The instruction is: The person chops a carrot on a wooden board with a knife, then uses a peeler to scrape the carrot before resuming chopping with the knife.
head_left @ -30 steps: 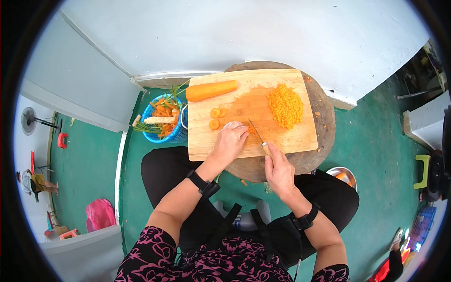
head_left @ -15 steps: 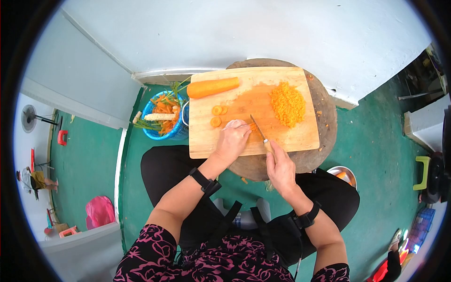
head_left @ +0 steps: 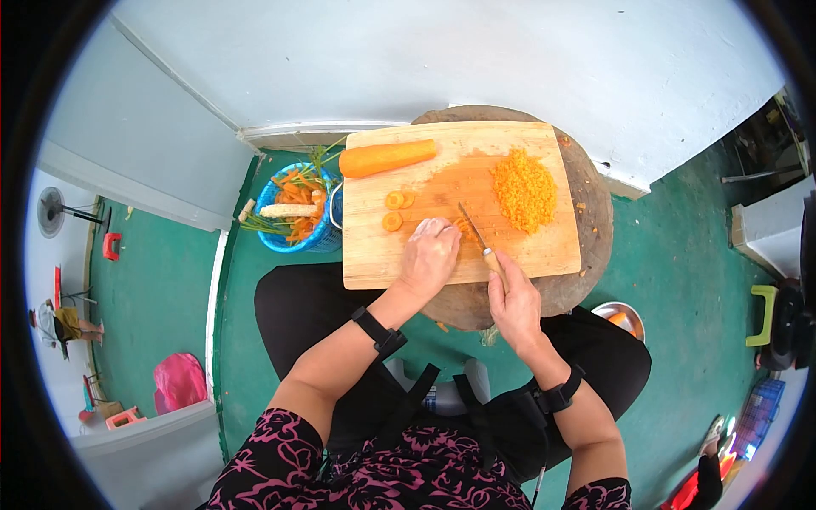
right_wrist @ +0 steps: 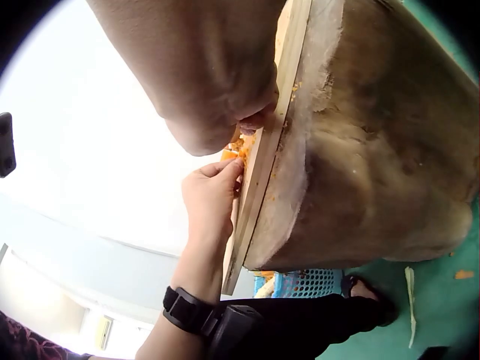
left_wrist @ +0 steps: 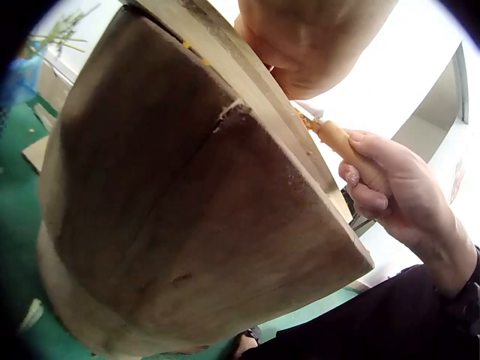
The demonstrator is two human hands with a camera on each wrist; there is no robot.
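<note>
My left hand [head_left: 429, 255] lies low over the wooden cutting board [head_left: 374, 255], fingertips bent down at small carrot pieces [head_left: 461, 227]. In the right wrist view its thumb and fingers pinch an orange carrot piece [right_wrist: 229, 155]. My right hand [head_left: 514, 297] grips the wooden handle of a small knife [head_left: 473, 228]; the blade points away from me, just right of those pieces. A thick peeled carrot [head_left: 388, 158] rests at the board's far left, with a few round carrot slices [head_left: 393, 221] nearer me. Finely chopped carrot [head_left: 524, 191] is heaped on the right.
Under the board stands a thick wooden stump [head_left: 597, 221], close to the white wall [head_left: 425, 59]. On the green floor to the left is a blue basket [head_left: 327, 242] of peelings and greens. A metal bowl [head_left: 642, 327] with orange pieces sits by my right knee.
My left hand has shifted slightly right, its fingers drawn in closer over the carrot pieces. The knife has moved a little right and away from me. The heap and slices stay put on the board.
</note>
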